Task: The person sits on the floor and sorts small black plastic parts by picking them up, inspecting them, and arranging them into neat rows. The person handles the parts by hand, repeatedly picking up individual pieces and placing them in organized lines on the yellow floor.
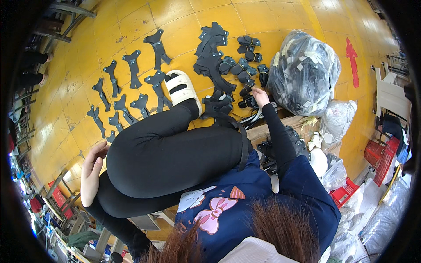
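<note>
While my right hand [260, 97] pinches a small black folded fabric piece [249, 102], apparently sorting, my left hand [92, 172] rests open, empty, on my knee; next, a careful placement beside it.

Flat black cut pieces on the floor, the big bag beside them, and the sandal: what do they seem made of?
The flat black cut pieces look like matte leather or synthetic sheet, thin with clean die-cut outlines; which one is unclear. The big bag looks like clear plastic film: glossy, wrinkled, contents visible through it. The sandal looks like cream moulded foam or rubber, smooth and thick-soled.
</note>
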Demonstrator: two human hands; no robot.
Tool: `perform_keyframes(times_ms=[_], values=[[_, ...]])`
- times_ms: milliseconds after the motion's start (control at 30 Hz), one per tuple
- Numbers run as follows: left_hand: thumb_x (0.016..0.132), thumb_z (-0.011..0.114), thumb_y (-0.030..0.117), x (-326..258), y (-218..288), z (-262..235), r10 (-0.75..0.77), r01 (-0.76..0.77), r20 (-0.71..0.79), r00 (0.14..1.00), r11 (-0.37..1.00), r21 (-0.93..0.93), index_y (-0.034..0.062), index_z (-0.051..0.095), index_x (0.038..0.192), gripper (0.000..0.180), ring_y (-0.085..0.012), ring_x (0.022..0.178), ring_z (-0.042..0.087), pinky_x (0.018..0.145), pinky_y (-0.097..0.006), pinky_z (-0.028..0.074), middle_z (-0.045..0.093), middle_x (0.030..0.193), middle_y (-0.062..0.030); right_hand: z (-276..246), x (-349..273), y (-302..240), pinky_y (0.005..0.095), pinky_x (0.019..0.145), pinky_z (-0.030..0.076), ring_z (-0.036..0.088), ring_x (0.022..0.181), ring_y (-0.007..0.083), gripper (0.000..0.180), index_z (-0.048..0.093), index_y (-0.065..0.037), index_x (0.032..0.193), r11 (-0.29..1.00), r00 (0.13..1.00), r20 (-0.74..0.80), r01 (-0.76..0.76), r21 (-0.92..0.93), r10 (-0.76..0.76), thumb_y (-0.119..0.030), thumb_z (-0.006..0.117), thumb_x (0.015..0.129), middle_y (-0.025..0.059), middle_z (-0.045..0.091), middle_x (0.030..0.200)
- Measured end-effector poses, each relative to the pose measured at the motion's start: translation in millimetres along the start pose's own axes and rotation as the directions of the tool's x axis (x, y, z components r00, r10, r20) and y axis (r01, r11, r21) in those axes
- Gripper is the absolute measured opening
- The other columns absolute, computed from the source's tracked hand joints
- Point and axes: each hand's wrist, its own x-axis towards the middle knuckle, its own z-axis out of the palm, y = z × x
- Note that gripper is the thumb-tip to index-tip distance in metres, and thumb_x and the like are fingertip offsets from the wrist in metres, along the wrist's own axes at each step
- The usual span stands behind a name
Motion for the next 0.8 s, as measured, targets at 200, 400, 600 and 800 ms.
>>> perform_keyframes(times_ms=[200, 400, 600, 800], values=[[0.095, 0.043, 0.01, -6, -6, -1, -0.026, 0.026, -0.019, 0.999, 1.0, 0.006, -0.0011, 0.047, 0.129, 0.036, -0.0211, 0.116, 0.05, 0.104, -0.032, 0.032, 0.056, 0.12, -0.0129, -9, -16, -41, 0.0376, 0.085, 0.049, 0.063, 0.096, 0.0331, 0.031, 0.067, -0.002, 0.106, 0.957, 0.997, -0.082, -0.018, -0.29, -0.006, -0.02, 0.059, 0.081, 0.0199, 0.065, 0.102], [0.091, 0.047, 0.006, -9, 13, 14, -0.046, 0.058, -0.105, 0.993, 0.991, 0.12, -0.0021, 0.049, 0.126, 0.036, -0.0235, 0.111, 0.054, 0.1, -0.033, 0.036, 0.059, 0.114, -0.0154, -7, -23, -72, 0.0392, 0.077, 0.049, 0.063, 0.085, 0.0338, 0.017, 0.067, -0.003, 0.092, 0.958, 0.968, -0.118, 0.193, -0.212, -0.221, -0.013, 0.057, 0.083, 0.0171, 0.065, 0.089], [0.079, 0.049, -0.004, -23, 27, 31, 0.068, -0.01, -0.098, 0.993, 0.864, 0.503, -0.0033, 0.052, 0.116, 0.036, -0.0364, 0.106, 0.054, 0.095, -0.036, 0.04, 0.057, 0.11, -0.0214, 32, -30, -125, 0.0411, 0.077, 0.049, 0.061, 0.088, 0.0328, 0.014, 0.065, -0.004, 0.09, 0.813, 0.863, 0.125, 0.504, -0.294, -0.49, -0.012, 0.057, 0.082, 0.014, 0.063, 0.091], [0.079, 0.051, -0.004, -21, 28, 27, 0.069, -0.033, -0.054, 0.996, 0.863, 0.505, -0.0036, 0.051, 0.116, 0.037, -0.0402, 0.108, 0.052, 0.096, -0.039, 0.039, 0.056, 0.112, -0.0229, 78, -19, -135, 0.0399, 0.096, 0.042, 0.048, 0.117, 0.0336, 0.042, 0.054, -0.014, 0.124, 0.781, 0.9, 0.285, 0.43, -0.453, -0.33, -0.02, 0.06, 0.082, 0.0122, 0.051, 0.127]])
